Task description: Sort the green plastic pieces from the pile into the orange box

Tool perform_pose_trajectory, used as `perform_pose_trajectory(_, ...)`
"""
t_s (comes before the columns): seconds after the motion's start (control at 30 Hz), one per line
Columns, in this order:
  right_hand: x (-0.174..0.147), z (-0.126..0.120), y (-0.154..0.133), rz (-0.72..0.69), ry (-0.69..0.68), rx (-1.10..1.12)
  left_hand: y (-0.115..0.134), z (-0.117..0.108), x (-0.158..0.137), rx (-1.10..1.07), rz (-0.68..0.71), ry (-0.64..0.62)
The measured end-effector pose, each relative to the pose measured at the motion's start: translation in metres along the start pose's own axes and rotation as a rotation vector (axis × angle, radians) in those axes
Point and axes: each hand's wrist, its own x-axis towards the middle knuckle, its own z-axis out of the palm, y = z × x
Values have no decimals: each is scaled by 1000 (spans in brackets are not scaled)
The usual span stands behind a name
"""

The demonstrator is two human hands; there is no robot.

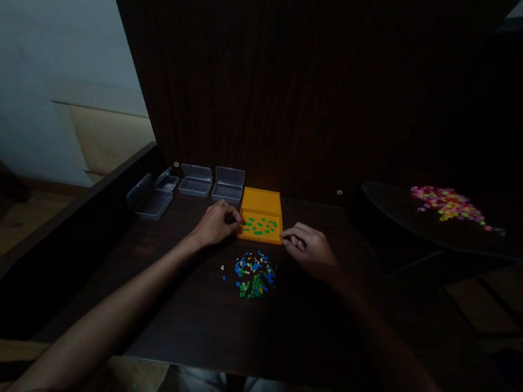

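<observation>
A small yellow box (259, 239) with its lid raised at the back lies on the dark desk in front of me. Several green toy-brick pieces (258, 233) are spread over its floor. My left hand (217, 223) has its fingers closed at the box's left edge, while my right hand (312, 250) pinches the front part of the right edge. Just nearer to me is a loose pile of tiny bricks (257, 267) in blue, green, white and a little yellow. The fingertips are small and dim, so their exact contact is hard to see.
Several clear plastic cases (227, 191) with raised lids stand along the back left of the desk (199, 326). A tall dark panel rises behind, and a low side wall (53, 241) bounds the left. Colourful small pieces (450, 205) lie on a rounded shelf at right.
</observation>
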Motion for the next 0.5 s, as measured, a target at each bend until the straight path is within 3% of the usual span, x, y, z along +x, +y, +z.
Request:
perform_pose_trajectory(0.13, -14, 10, -11, -48, -48, 84, 6, -7, -19, -99, 72, -5)
perform_pose_trajectory(0.37, -32, 21, -20, -140, -245, 192, 19, -14, -58, -255, 174, -509)
perform_pose_trajectory(0.5, -37, 29, -25, -155, -292, 200, 18, -13, -63, -254, 251, -609)
